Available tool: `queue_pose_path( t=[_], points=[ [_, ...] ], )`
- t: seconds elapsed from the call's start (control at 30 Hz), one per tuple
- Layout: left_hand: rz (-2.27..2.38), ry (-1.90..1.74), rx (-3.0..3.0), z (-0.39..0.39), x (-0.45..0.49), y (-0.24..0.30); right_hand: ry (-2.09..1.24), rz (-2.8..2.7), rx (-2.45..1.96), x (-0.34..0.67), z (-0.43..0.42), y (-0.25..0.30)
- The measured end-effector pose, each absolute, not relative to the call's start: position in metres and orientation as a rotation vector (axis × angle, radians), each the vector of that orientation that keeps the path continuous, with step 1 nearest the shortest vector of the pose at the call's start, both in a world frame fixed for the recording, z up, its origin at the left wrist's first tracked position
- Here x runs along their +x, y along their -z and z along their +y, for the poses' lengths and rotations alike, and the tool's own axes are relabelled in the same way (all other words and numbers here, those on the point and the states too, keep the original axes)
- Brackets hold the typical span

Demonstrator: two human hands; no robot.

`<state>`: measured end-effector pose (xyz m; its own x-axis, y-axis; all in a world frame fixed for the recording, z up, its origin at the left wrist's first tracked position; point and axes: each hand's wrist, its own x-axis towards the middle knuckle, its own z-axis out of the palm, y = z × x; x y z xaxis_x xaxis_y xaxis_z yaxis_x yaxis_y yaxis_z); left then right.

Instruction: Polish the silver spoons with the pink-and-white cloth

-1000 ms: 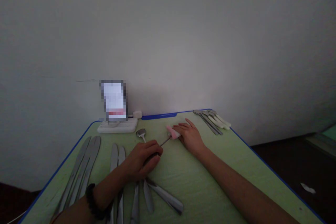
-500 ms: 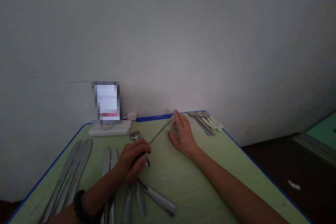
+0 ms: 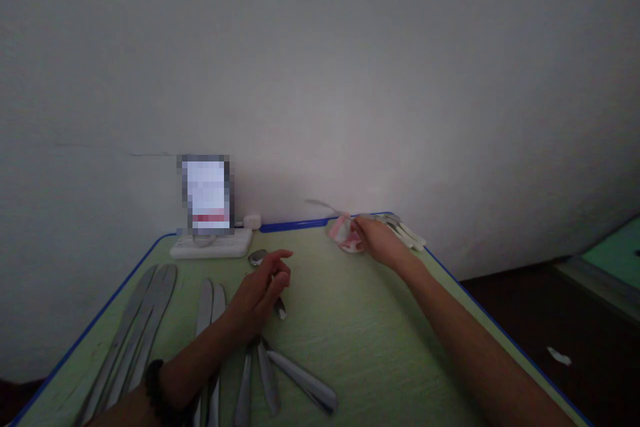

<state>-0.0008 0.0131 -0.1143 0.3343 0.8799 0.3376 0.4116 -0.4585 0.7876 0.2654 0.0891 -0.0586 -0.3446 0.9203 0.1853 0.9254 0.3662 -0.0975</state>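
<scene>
My right hand is at the far right of the table, closed on a thin metal piece of cutlery. Its end points up and left; blur hides whether it is a spoon or a fork. My left hand hovers over the middle-left with index finger and thumb apart, holding nothing. Partly under it lies a spoon, whose handle end shows below the fingers. Close to the right hand are a pink-and-white patterned item and a group of white-handled cutlery, partly covered by that hand.
Long knives and narrower knives lie at the left. Metal handles fan out near the front. A lit screen stands on a white base at the back left. The green table meets a wall.
The metal piece of cutlery has passed from my left hand to my right, which moved right with it. My left hand's fingers have opened. The pink-and-white item has come into view.
</scene>
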Motion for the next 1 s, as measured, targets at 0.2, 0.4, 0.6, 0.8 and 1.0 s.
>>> queue_pose_path(
  t=[0.2, 0.4, 0.6, 0.8, 1.0],
  points=[
    [1.183, -0.802, 2.218, 0.012, 0.003, 0.108, 0.009, -2.165, -2.203, 0.307, 0.094, 0.038],
    [1.191, -0.757, 2.300, 0.009, 0.004, 0.105, 0.038, -2.096, -2.364, 0.322, 0.096, 0.035],
    [1.196, -0.744, 2.322, 0.011, 0.004, 0.105, -0.023, -2.139, -2.403, 0.332, 0.099, 0.038],
    [1.186, -0.728, 2.327, 0.007, 0.005, 0.099, -0.006, -2.097, -2.432, 0.327, 0.104, 0.058],
    [1.165, -0.731, 2.320, 0.008, 0.004, 0.100, 0.003, -2.053, -2.481, 0.320, 0.101, 0.061]
  ],
)
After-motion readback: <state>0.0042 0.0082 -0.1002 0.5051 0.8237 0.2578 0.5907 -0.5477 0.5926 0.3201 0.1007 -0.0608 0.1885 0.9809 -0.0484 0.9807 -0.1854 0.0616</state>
